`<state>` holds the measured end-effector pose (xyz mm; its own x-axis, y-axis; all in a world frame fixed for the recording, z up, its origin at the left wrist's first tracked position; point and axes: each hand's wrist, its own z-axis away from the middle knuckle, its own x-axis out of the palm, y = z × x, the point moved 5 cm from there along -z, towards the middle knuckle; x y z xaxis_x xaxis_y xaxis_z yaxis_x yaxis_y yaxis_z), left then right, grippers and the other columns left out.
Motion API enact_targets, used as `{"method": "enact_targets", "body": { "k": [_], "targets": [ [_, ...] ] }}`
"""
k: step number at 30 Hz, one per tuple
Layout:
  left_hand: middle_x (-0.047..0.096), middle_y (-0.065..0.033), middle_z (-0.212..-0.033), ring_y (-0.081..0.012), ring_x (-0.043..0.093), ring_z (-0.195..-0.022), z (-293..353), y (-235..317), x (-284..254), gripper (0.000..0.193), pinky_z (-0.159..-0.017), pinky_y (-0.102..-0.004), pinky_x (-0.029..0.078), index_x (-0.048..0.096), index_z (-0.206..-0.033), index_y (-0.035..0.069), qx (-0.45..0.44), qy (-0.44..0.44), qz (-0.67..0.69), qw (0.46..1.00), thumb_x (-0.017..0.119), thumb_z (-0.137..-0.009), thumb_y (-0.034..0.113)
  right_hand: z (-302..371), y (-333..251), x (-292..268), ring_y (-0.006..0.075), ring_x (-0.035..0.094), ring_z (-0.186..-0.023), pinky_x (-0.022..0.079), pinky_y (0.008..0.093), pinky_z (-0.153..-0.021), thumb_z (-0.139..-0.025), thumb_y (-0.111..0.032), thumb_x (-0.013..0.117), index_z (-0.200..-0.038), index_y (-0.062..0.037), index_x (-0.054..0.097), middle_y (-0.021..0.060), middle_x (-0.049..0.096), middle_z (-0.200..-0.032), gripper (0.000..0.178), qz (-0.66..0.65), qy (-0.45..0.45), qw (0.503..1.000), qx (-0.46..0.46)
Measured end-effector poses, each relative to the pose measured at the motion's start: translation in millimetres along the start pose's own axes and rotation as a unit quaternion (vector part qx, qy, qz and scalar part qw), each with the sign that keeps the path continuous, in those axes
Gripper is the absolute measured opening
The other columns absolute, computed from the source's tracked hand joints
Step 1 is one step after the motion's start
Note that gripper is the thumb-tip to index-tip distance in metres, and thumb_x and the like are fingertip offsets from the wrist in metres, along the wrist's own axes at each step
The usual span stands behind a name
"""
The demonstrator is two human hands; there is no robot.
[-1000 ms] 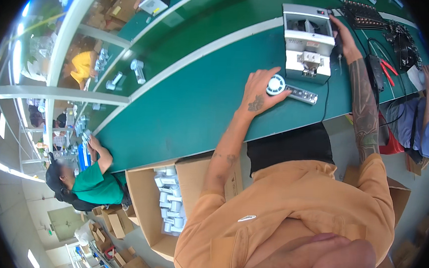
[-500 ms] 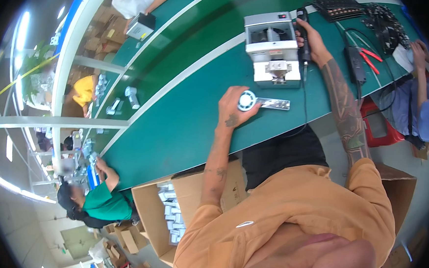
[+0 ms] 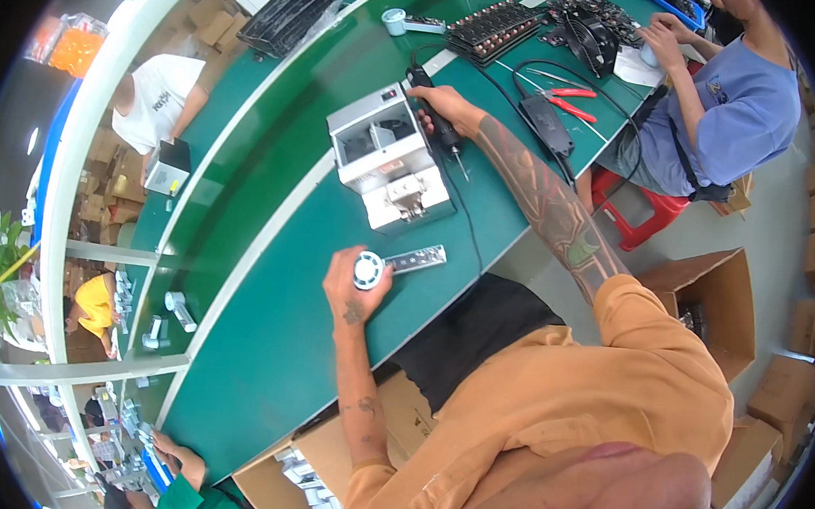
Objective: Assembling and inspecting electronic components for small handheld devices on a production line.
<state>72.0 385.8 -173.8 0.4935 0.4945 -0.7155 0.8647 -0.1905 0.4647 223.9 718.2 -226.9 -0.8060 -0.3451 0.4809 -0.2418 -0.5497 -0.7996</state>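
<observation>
My left hand (image 3: pixel 349 298) is closed around the round white head of a small handheld fan (image 3: pixel 416 259), whose opened handle points right over the green bench. The handle's inside, with small parts along it, faces up. Beyond it stands a grey-and-silver screw feeder (image 3: pixel 383 150), an open-topped box with a metal outlet on the near side. At the feeder's right side my right hand (image 3: pixel 451 108) has its fingers wrapped round a black electric screwdriver (image 3: pixel 445 134). The thin bit points down toward the bench, apart from the fan. A cord runs from the tool.
Red-handled pliers (image 3: pixel 571 104) and a black power adapter (image 3: pixel 548 125) lie to the right, among cables. Behind them are a rack of small parts (image 3: pixel 491 31) and a black heap of parts (image 3: pixel 585 23). A co-worker (image 3: pixel 729 111) sits at right. Cardboard boxes (image 3: pixel 717 311) stand beside me.
The view has swung right, bringing the seated co-worker further into sight. The screwdriver has tilted, and its bit now shows beside the feeder. My left hand still holds the fan.
</observation>
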Motion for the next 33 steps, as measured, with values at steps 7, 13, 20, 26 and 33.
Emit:
{"method": "enact_targets", "body": {
  "k": [7, 13, 20, 26, 33],
  "targets": [
    [0.067, -0.0187, -0.102, -0.0356, 0.067, -0.090, 5, -7, 4, 0.047, -0.077, -0.0417, 0.055, 0.067, -0.109, 0.000, -0.044, -0.008, 0.037, 0.998, 0.087, -0.070, 0.019, 17, 1, 8, 0.0073, 0.049, -0.048, 0.043, 0.0238, -0.039, -0.099, -0.033, 0.068, -0.102, -0.0063, 0.051, -0.0003, 0.052, -0.070, 0.032, 0.033, -0.041, 0.996, -0.072],
    [0.066, -0.0173, -0.094, -0.0352, 0.065, -0.082, -19, -8, 0, 0.043, -0.073, -0.0413, 0.054, 0.068, -0.106, 0.001, 0.049, -0.086, 0.001, 0.995, 0.083, -0.073, 0.023, 13, 2, 6, 0.0109, 0.050, -0.052, 0.045, 0.0278, -0.044, -0.099, -0.032, 0.067, -0.114, -0.0036, 0.050, 0.0029, 0.051, -0.075, 0.036, 0.027, -0.046, 0.997, -0.047],
    [0.067, -0.0182, -0.091, -0.0350, 0.066, -0.085, -25, -18, 7, 0.046, -0.074, -0.0418, 0.054, 0.069, -0.104, 0.000, 0.076, -0.099, 0.077, 0.989, 0.084, -0.068, 0.026, 15, 2, 3, 0.0095, 0.049, -0.052, 0.043, 0.0266, -0.043, -0.099, -0.032, 0.067, -0.109, -0.0054, 0.048, 0.0021, 0.050, -0.075, 0.034, 0.038, -0.036, 0.996, -0.068],
    [0.069, -0.0199, -0.098, -0.0370, 0.066, -0.091, -21, -21, 3, 0.049, -0.080, -0.0426, 0.055, 0.070, -0.106, -0.002, 0.065, -0.101, 0.090, 0.989, 0.087, -0.067, 0.022, 20, 2, 8, 0.0089, 0.050, -0.053, 0.042, 0.0248, -0.042, -0.099, -0.032, 0.067, -0.107, -0.0066, 0.050, 0.0015, 0.052, -0.075, 0.032, 0.057, 0.015, 0.993, -0.100],
    [0.069, -0.0186, -0.098, -0.0364, 0.067, -0.092, -23, -17, 2, 0.050, -0.080, -0.0427, 0.055, 0.070, -0.106, -0.002, 0.072, -0.099, 0.075, 0.990, 0.087, -0.067, 0.023, 11, 7, -4, 0.0086, 0.051, -0.053, 0.042, 0.0252, -0.041, -0.099, -0.031, 0.067, -0.105, -0.0070, 0.051, 0.0010, 0.053, -0.074, 0.029, 0.026, 0.045, 0.989, -0.141]
  ]
}}
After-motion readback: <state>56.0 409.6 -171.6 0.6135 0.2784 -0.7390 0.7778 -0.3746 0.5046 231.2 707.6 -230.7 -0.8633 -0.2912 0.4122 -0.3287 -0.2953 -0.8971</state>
